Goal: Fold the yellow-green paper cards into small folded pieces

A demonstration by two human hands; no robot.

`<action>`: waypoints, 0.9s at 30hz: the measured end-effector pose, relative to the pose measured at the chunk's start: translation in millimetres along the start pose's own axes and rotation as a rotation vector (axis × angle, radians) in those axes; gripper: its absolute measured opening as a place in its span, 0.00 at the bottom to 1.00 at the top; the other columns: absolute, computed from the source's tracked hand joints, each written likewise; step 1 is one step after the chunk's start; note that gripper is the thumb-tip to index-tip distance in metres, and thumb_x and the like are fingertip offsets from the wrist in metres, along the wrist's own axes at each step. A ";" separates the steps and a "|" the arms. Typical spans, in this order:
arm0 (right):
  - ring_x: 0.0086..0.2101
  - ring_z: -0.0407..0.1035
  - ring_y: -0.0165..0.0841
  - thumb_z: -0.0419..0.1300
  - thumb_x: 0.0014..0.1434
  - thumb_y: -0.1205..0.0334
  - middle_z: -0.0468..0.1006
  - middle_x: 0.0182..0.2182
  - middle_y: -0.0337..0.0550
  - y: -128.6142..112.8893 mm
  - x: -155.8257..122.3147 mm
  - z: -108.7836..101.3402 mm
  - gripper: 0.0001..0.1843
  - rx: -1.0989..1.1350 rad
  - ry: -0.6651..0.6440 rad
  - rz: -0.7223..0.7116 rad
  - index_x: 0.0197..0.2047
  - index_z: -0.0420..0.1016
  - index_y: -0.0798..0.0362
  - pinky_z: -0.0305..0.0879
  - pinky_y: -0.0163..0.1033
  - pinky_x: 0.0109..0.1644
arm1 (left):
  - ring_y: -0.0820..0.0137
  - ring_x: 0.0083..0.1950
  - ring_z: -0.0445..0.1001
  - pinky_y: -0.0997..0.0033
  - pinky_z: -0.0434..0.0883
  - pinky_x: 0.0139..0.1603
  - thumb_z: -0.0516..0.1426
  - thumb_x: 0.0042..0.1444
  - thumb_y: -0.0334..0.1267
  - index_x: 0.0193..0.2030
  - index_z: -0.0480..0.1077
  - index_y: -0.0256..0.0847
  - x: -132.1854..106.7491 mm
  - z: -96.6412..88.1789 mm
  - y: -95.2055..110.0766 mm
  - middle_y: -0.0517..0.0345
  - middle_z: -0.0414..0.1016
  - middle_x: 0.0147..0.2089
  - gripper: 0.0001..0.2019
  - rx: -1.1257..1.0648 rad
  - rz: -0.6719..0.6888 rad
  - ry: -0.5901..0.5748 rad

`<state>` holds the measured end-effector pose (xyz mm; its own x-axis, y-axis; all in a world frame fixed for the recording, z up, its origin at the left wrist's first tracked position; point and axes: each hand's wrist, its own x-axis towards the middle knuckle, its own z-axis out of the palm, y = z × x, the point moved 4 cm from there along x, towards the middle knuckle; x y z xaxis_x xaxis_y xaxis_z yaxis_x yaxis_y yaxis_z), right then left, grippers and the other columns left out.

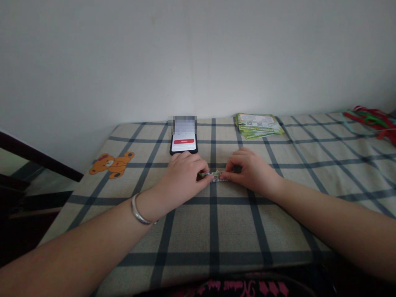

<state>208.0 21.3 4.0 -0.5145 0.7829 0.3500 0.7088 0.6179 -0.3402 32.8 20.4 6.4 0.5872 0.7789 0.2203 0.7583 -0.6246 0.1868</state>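
Observation:
A narrow folded strip of printed paper (214,175) lies on the checked cloth (216,222) between my hands. My left hand (182,177), with a silver bangle at the wrist, pinches the strip's left end with curled fingers. My right hand (250,171) pinches the right end, fingers also curled down onto the cloth. Both forearms rest on the surface.
A phone (183,140) with a lit screen lies just beyond my left hand. A stack of green printed leaflets (258,125) sits at the back by the wall. Red and green ribbons (374,119) lie at the far right. A bear print (111,164) marks the cloth's left side.

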 end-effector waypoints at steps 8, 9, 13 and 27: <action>0.33 0.64 0.33 0.67 0.55 0.58 0.73 0.27 0.40 -2.7 3.2 1.8 0.11 -0.084 -0.044 0.044 0.29 0.71 0.54 0.57 0.37 0.37 | 0.61 0.42 0.68 0.59 0.62 0.44 0.59 0.58 0.46 0.33 0.72 0.40 -0.2 -0.1 1.3 0.56 0.73 0.35 0.11 0.051 0.033 0.041; 0.33 0.64 0.33 0.67 0.55 0.57 0.73 0.27 0.39 -2.8 3.5 2.3 0.11 -0.086 -0.051 0.037 0.29 0.71 0.54 0.57 0.37 0.37 | 0.60 0.42 0.68 0.59 0.62 0.44 0.59 0.58 0.46 0.33 0.71 0.40 -0.3 -0.2 1.4 0.56 0.73 0.35 0.11 0.054 0.036 0.049; 0.34 0.64 0.35 0.67 0.55 0.56 0.73 0.28 0.41 -1.4 3.4 2.6 0.11 -0.109 -0.040 0.013 0.30 0.72 0.54 0.57 0.38 0.39 | 0.61 0.41 0.68 0.61 0.62 0.42 0.60 0.58 0.44 0.36 0.70 0.40 -0.3 0.0 1.1 0.56 0.72 0.35 0.10 0.045 0.034 0.046; 0.41 0.69 0.34 0.51 0.67 0.68 0.79 0.41 0.47 -18.7 -11.4 -8.5 0.13 -0.129 -0.110 -0.529 0.44 0.77 0.56 0.67 0.40 0.46 | 0.66 0.44 0.69 0.66 0.69 0.45 0.52 0.64 0.29 0.39 0.74 0.38 -8.4 -2.0 10.7 0.54 0.73 0.40 0.09 -0.013 0.429 0.061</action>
<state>204.7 0.2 13.7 -0.8587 0.3756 0.3487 0.3900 0.9203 -0.0307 35.4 7.0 8.5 0.8305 0.4435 0.3369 0.4449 -0.8922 0.0778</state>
